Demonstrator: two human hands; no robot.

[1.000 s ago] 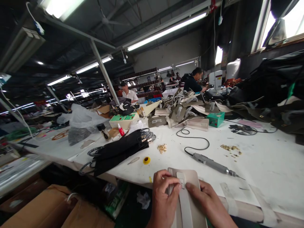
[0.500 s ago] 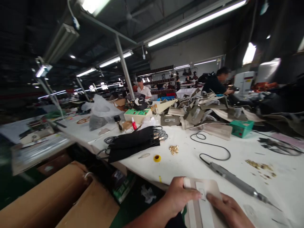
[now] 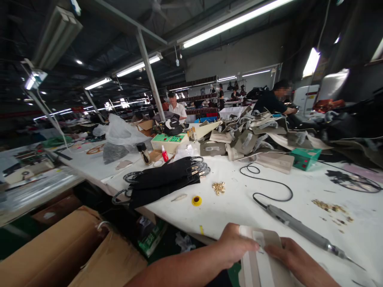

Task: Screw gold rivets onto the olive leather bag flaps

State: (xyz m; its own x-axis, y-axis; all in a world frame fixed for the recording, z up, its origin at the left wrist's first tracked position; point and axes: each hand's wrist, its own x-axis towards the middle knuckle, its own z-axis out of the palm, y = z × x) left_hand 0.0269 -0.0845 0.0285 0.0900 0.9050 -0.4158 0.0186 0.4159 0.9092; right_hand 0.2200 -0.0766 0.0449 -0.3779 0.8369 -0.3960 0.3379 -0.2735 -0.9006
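Note:
Low at the front edge of the table, both my hands grip a flat beige panel [image 3: 271, 271] with rounded corners and a pale strip down its middle. My left hand [image 3: 235, 245] holds its left side, thumb pressed on the strip by a small dark mark. On the other side, my right hand [image 3: 291, 255] is closed on the panel, its thumb near the same mark. A grey electric screwdriver [image 3: 302, 229] with a thin bit and black cord lies to the right. Ahead sit a small heap of gold-coloured metal pieces [image 3: 218, 188] and a yellow ring [image 3: 196, 200].
Black fabric pieces [image 3: 167, 175] with grey loops lie left of centre. Behind them are a red-and-white bottle [image 3: 164, 154] and a pale green control box [image 3: 170, 142]. Beige panels [image 3: 245, 139] pile up beside a green box [image 3: 305, 158]. A cardboard box [image 3: 60, 247] stands lower left.
The camera view has shifted slightly, so the surroundings sit a little further left. My hands and the panel appear slightly further right, with both thumbs still on it.

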